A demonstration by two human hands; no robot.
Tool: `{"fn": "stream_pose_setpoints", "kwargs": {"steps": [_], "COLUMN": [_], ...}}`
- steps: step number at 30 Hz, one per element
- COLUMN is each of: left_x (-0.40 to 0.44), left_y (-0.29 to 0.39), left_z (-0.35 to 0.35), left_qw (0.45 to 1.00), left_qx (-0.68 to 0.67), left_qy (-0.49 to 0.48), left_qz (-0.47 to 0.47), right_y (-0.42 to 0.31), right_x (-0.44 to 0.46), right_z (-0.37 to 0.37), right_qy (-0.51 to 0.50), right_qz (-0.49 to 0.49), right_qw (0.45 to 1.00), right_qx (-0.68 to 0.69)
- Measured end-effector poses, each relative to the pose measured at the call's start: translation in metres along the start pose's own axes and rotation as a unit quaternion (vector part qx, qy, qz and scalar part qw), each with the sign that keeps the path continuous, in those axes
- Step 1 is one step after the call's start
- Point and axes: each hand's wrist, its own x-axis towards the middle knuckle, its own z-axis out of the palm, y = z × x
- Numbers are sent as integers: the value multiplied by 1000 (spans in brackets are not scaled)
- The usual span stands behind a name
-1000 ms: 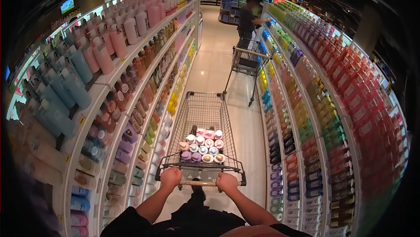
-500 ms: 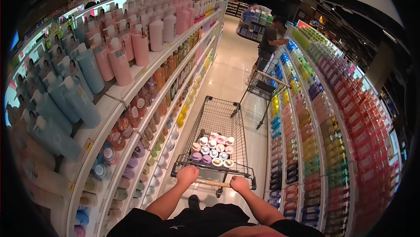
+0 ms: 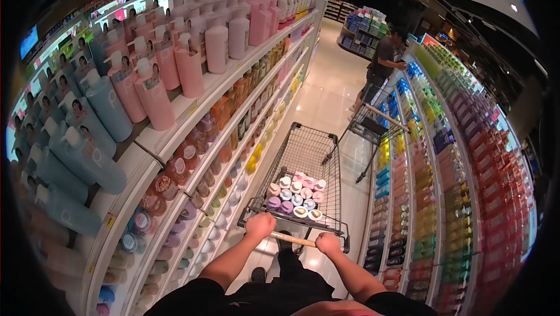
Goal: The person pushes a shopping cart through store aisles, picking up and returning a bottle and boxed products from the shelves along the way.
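My left hand point(image 3: 260, 224) is wrapped round the left end of the handle point(image 3: 293, 239) of a wire shopping cart point(image 3: 308, 144). Near the handle's right end, my right hand point(image 3: 328, 243) is closed on the same bar. Inside the cart, close to the handle, stand several bottles point(image 3: 296, 196) in rows, with white, pink, pale blue and purple tops. The front of the basket holds nothing that I can see. My fingertips are turned under the bar, out of sight.
Shelves of pink point(image 3: 154, 100) and blue pump bottles point(image 3: 108, 106) line the left side. On the right, a shelf point(image 3: 449, 147) carries colourful bottles. Ahead, a person point(image 3: 382, 59) stands at that shelf beside a second cart point(image 3: 376, 123). The tiled aisle point(image 3: 318, 77) runs on to a display stand point(image 3: 363, 33).
The view has turned a little left, so the cart, shelves and person sit further right in the picture. Both hands keep their hold on the handle. A leg now shows beneath it.
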Motion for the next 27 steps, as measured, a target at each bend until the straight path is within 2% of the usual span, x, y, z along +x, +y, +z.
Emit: {"fn": "stream_pose_setpoints", "kwargs": {"steps": [9,27], "left_x": [86,247], "left_y": [17,59], "left_z": [4,34], "left_qw": [998,989], "left_qx": [31,95], "left_qy": [-19,-46], "left_qz": [-45,-102], "right_y": [-5,15], "right_x": [72,233], "right_z": [-37,-120], "right_qy": [8,-62], "right_qz": [-12,-60], "right_qw": [1000,994], "right_qx": [8,65]}}
